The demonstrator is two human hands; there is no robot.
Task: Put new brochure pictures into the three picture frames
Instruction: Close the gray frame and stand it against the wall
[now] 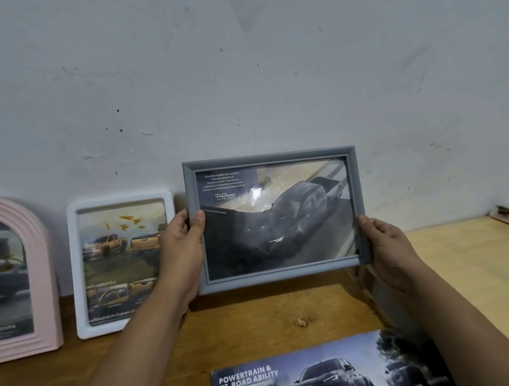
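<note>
A grey picture frame (pixel 271 159) holding a dark pickup-truck brochure picture is lifted above the wooden table, tilted, front towards me. My left hand (pixel 182 248) grips its left edge, thumb on the glass. My right hand (pixel 390 253) holds its right edge. A white frame (pixel 73 272) with a picture of yellow trucks leans on the wall left of it. At the far left stands a pink arched frame (pixel 46 285) with a dark truck picture. A brochure (pixel 335 371) reading "Powertrain & Off-Road Ability" lies flat near the front edge.
The wooden table (pixel 255 319) runs along a pale wall (pixel 253 74). A lighter wooden surface (pixel 465 263) adjoins it on the right, with a gap between them. A small chip mark (pixel 302 323) shows in the tabletop.
</note>
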